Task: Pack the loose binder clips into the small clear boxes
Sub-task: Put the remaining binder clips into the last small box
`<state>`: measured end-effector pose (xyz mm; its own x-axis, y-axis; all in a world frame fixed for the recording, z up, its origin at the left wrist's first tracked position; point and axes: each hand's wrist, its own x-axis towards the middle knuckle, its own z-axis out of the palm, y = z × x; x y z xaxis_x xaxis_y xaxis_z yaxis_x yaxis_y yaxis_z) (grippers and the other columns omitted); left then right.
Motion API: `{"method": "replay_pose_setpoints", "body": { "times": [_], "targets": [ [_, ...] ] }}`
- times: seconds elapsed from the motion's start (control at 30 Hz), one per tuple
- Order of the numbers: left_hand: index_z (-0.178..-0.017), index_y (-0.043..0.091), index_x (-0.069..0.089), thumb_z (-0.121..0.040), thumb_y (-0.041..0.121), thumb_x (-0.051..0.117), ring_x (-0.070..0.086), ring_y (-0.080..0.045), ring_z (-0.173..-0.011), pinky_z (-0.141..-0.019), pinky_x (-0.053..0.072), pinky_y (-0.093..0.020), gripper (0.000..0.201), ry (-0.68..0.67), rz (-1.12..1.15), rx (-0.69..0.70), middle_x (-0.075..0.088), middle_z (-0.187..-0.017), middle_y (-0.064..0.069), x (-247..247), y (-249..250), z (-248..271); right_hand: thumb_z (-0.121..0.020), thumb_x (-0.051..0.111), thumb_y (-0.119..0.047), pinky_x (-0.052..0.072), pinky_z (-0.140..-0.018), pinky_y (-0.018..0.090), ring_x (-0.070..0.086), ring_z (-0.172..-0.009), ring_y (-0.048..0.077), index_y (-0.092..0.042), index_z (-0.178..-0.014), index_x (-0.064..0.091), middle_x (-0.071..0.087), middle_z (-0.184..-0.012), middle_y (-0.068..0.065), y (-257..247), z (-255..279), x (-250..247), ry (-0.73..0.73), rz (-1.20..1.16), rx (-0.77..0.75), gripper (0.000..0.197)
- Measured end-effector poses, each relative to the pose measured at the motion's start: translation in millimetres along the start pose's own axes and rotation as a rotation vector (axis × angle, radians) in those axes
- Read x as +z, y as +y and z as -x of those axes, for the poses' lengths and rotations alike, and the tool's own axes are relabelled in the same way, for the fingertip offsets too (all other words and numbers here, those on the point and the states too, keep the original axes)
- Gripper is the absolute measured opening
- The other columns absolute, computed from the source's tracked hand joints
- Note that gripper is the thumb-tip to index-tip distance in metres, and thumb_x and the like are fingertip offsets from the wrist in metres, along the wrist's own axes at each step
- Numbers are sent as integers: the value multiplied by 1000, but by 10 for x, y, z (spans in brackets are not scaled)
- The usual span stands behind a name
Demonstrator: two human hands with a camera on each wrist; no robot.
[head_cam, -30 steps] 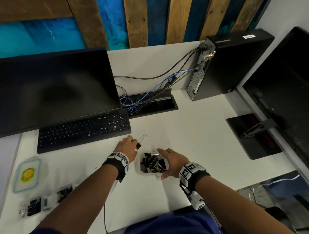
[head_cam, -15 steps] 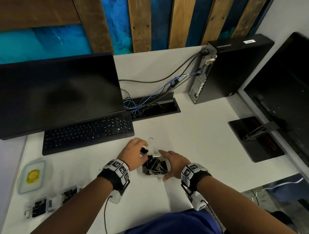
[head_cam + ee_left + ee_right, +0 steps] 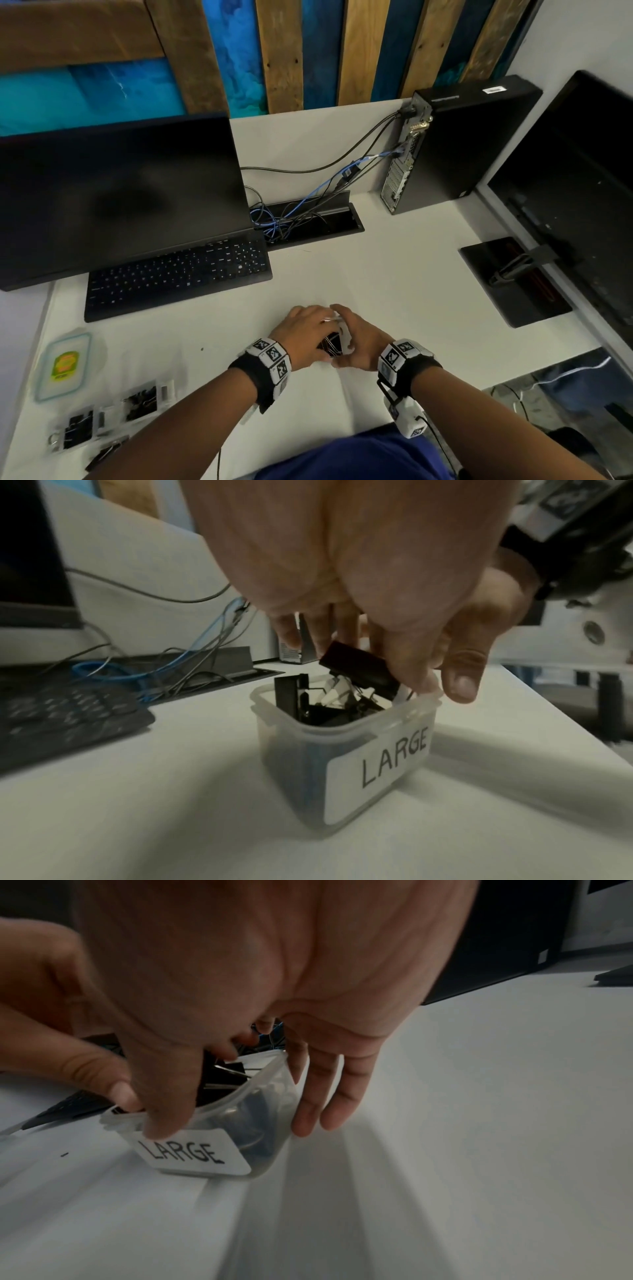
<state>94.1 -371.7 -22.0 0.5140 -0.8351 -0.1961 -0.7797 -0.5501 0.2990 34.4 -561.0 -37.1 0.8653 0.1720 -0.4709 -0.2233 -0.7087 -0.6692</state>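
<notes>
A small clear box (image 3: 291, 750) labelled LARGE stands on the white desk, nearly full of black binder clips (image 3: 318, 710). My left hand (image 3: 369, 653) pinches one more black binder clip (image 3: 356, 666) at the box's mouth, tilted and half in. My right hand (image 3: 359, 346) grips the box (image 3: 267, 1110), thumb on the near rim and fingers (image 3: 315, 1110) down its right side. In the head view the box (image 3: 344, 339) is mostly hidden between my left hand (image 3: 305, 329) and right hand.
A keyboard (image 3: 178, 274) and monitor (image 3: 113, 198) stand behind to the left, with a cable tray (image 3: 315, 222) and PC tower (image 3: 455, 144) behind. A monitor stand (image 3: 513, 281) is at right. Near the left edge lie a lid (image 3: 63, 366) and more small boxes (image 3: 140, 401) with clips.
My left hand has carried the clip from beyond the box down to its mouth. My right hand has closed tighter round the box.
</notes>
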Motion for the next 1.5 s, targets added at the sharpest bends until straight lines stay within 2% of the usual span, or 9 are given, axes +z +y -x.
{"method": "replay_pose_setpoints", "body": {
  "times": [0.1,0.2,0.6,0.67,0.83,1.07,1.17,1.37,1.5],
  "targets": [
    [-131,32,45,-76,60,67,35,-15,-126,-106,29,-36,65,68,76,-232,36,-137,10,-8,-82,82,-74,77,-45,51,-94,34,52,-105,11,-40,-142,26,37,-145,-7,11,26,13,58,20,-43,85],
    [-122,27,52,-82,52,66,42,-17,-116,-100,34,-32,49,56,66,-332,45,-124,5,29,-121,131,-75,74,-48,51,-92,33,55,-103,11,-40,-127,44,39,-138,-10,12,8,46,48,59,-88,61],
    [-114,24,60,-99,28,44,53,-18,-106,-91,40,-32,22,172,194,-232,57,-116,7,81,-17,130,-75,67,-63,44,-95,41,46,-115,20,-37,-112,61,32,-135,-6,-102,-56,-12,151,285,-59,45],
    [-123,29,54,-95,36,50,47,-16,-115,-97,38,-32,29,182,184,-277,50,-127,10,72,-60,150,-74,71,-58,45,-91,37,45,-108,17,-37,-109,65,38,-121,-6,-146,-52,-61,160,244,-67,42],
    [-153,28,13,-71,66,69,21,-14,-144,-116,23,-41,106,-117,249,-344,14,-160,10,119,-168,241,-73,80,-33,54,-80,29,63,-77,11,-35,-98,69,67,-98,-9,-215,11,-260,20,-31,-16,28],
    [-154,29,11,-75,52,75,23,-12,-144,-117,22,-35,104,-101,309,-341,13,-161,11,170,-203,255,-73,66,0,52,-63,23,63,-66,12,-24,-95,73,62,-85,-18,-328,173,-478,-110,-173,-42,33],
    [-154,29,11,-76,52,74,23,-13,-144,-117,22,-37,103,-101,314,-335,12,-161,11,173,-215,253,-72,61,2,47,-63,19,57,-59,1,-22,-90,74,63,-67,-22,-336,121,-441,-91,5,-75,32],
    [-151,28,20,-76,62,68,31,-13,-139,-113,28,-39,95,-59,317,-318,21,-157,10,178,-202,230,-76,57,1,56,-81,35,65,-86,18,-25,-87,72,69,-95,-4,-400,-63,-283,-117,302,-148,32],
    [-149,27,25,-82,61,62,39,-15,-132,-108,35,-38,83,-36,316,-350,29,-152,8,191,-184,200,-75,61,-4,51,-86,27,56,-92,13,-20,-101,71,55,-114,0,-415,-68,-212,-121,274,-190,31]
  ]
}}
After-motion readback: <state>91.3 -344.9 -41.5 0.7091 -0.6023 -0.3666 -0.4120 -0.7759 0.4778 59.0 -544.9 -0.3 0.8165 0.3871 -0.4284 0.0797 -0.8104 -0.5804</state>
